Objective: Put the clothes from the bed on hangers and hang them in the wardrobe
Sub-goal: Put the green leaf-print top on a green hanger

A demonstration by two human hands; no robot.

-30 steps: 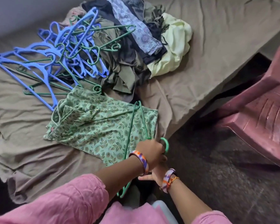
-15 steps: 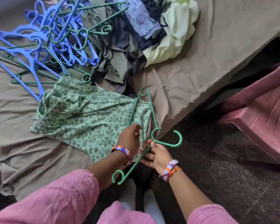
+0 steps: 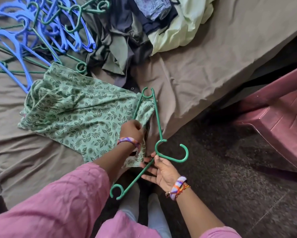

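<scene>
A green leaf-print garment (image 3: 72, 114) lies flat on the brown bed sheet (image 3: 204, 69), its near corner hanging over the bed's edge. My left hand (image 3: 132, 130) is closed on the fabric at that corner. My right hand (image 3: 161, 170) holds a green plastic hanger (image 3: 159, 127) by its lower arm just below the hook, off the bed's edge. The hanger's far end rests over the garment's corner. A heap of dark, olive, patterned and pale yellow-green clothes (image 3: 144, 31) sits farther back on the bed.
Several blue and green hangers (image 3: 38, 31) lie tangled at the bed's far left. A maroon plastic chair (image 3: 281, 114) stands to the right, close to the bed. Dark speckled floor (image 3: 230, 169) lies between bed and chair.
The hanger came off the garment and turned so its hook now points right, held by my right hand. My left hand shifted up onto the garment's corner. The view moved closer.
</scene>
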